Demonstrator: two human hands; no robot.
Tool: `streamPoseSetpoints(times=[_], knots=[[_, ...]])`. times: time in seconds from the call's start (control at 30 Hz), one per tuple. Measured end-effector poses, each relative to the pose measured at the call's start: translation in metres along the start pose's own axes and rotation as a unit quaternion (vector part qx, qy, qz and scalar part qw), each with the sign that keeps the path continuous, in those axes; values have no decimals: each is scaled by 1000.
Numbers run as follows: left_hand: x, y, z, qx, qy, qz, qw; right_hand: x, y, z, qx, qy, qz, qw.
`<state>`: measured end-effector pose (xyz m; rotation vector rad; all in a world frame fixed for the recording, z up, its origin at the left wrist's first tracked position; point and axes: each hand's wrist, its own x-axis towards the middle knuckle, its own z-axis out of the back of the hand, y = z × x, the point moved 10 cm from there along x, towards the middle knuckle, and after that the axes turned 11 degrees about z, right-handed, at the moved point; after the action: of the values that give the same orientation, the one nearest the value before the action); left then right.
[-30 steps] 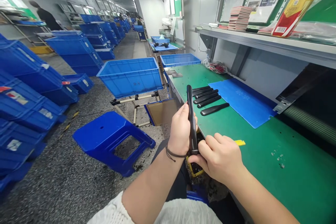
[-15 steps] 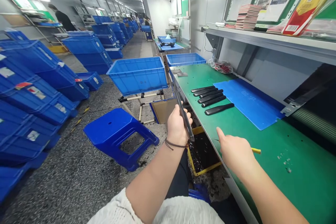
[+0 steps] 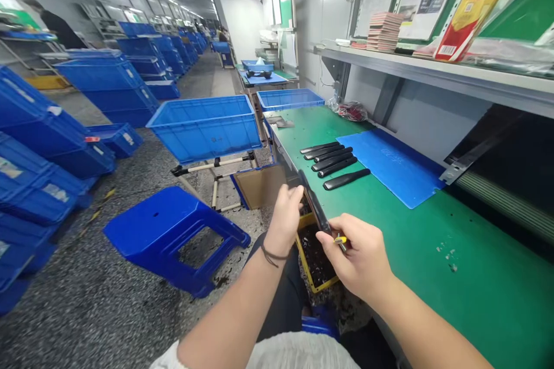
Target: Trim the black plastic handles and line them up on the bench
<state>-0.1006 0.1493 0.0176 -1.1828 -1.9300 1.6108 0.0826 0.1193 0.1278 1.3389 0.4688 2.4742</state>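
Note:
My left hand (image 3: 283,216) is closed around a long, slim black piece (image 3: 317,204), perhaps plastic, held slanting over the bench's front edge. My right hand (image 3: 363,253) pinches a small yellow-handled tool (image 3: 341,240) with a metal part; its tip is hard to make out. The right thumb and forefinger are at the near end of the black piece and seem to touch it. On the green bench top (image 3: 402,282), several similar black pieces (image 3: 337,164) lie in a row, and a single one (image 3: 346,179) lies a little nearer.
A blue sheet (image 3: 389,167) lies behind the row. Below the bench edge stands a yellow-rimmed bin (image 3: 324,286) with dark scraps. To the left are a blue stool (image 3: 151,225), a blue crate (image 3: 208,130) on a rack and stacked crates (image 3: 47,167). A shelf (image 3: 411,66) overhangs the bench.
My right hand has moved left from over the bench to the near end of the black piece, bringing the yellow-handled tool along. The view has shifted slightly to the right.

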Motion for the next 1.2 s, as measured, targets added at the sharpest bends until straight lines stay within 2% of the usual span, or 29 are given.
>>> streamPoseSetpoints(times=[0.03,0.07,0.1,0.17,0.23,0.3,0.4,0.47,0.73,0.9,1.03,1.2], knots=[[-11,-20,10,70,-38,-105,991,1,0,4,6,-2,-6,1000],[-28,-42,12,130,-49,-221,965,2,2,6,19,3,-11,1000],[-50,-58,6,182,-24,-325,928,4,5,7,39,12,-14,999],[-92,-73,-16,252,92,-469,841,5,12,3,81,47,-18,995],[-117,-75,-27,279,178,-525,784,5,18,-4,98,94,-25,990],[-120,-79,-26,282,200,-534,772,5,23,-7,69,133,-2,989],[-113,-82,-21,280,206,-523,778,8,39,-3,-29,148,122,981],[-112,-81,-19,277,219,-519,778,5,43,-2,-80,149,171,971],[-121,-76,-30,303,252,-523,756,-1,29,-15,-121,160,101,974],[-121,-71,-32,320,248,-523,750,2,33,-14,-140,153,130,969],[-118,-71,-32,316,230,-504,770,3,40,-8,-189,133,169,958],[-112,-68,-29,291,196,-446,824,4,51,-1,-275,77,205,936]])
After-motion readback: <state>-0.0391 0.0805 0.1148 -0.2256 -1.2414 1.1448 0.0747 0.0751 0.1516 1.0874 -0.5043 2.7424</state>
